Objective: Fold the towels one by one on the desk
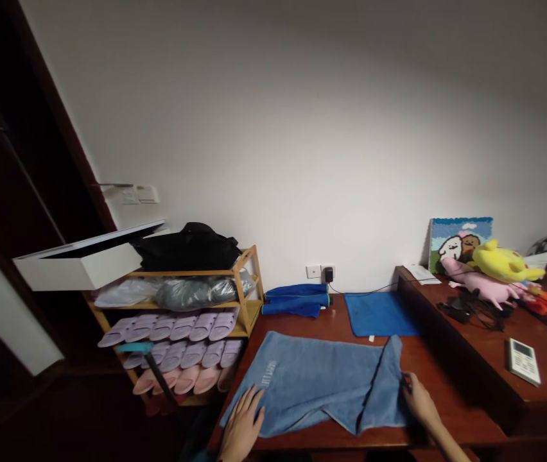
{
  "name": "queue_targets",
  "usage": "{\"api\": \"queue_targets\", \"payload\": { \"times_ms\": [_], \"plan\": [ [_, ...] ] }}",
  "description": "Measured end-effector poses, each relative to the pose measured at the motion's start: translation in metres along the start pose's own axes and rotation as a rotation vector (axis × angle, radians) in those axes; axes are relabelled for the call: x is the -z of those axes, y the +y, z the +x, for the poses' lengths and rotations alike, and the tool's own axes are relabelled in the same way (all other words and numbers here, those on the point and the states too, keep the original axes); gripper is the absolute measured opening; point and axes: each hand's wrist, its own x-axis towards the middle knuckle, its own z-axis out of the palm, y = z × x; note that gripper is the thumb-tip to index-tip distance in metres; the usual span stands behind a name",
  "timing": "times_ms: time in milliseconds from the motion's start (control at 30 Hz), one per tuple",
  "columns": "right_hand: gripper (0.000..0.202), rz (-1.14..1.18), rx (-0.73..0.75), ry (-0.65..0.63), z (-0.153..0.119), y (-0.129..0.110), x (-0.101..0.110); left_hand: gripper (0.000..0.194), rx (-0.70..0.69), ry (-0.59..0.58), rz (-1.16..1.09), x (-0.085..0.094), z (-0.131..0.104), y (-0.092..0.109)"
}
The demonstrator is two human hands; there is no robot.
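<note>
A blue-grey towel [316, 378] with pale lettering near its left edge lies spread on the wooden table [321, 443]. Its right part is folded over and rumpled, and its lower edge is uneven. My left hand [243, 420] rests flat on the lower left corner, fingers stretched out. At the right edge my right hand [418, 399] has its fingers closed on the towel; the fingertips are partly hidden. Behind the towel lie a folded bright blue cloth [297, 300] and a flat blue cloth [379, 313].
Left stands a shoe rack [249, 282] with several slippers, a black bag [189, 247] and a white box [81, 266]. On the raised surface at right are a yellow plush toy [504, 262], a pink plush toy [480, 285], cables and a white remote [524, 361].
</note>
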Motion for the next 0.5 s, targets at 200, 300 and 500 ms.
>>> {"api": "queue_targets", "payload": {
  "times_ms": [200, 300, 500],
  "plan": [
    [0.044, 0.087, 0.134, 0.137, 0.039, -0.028, 0.041, 0.060, 0.132, -0.094, 0.119, -0.015, -0.019, 0.009],
    [0.046, 0.116, 0.223, 0.183, 0.046, -0.034, 0.061, 0.060, 0.185, -0.067, 0.207, -0.010, -0.033, 0.027],
    [0.044, 0.059, 0.171, 0.213, 0.004, 0.039, 0.067, 0.054, 0.153, -0.018, 0.227, 0.010, -0.040, 0.038]
  ]
}}
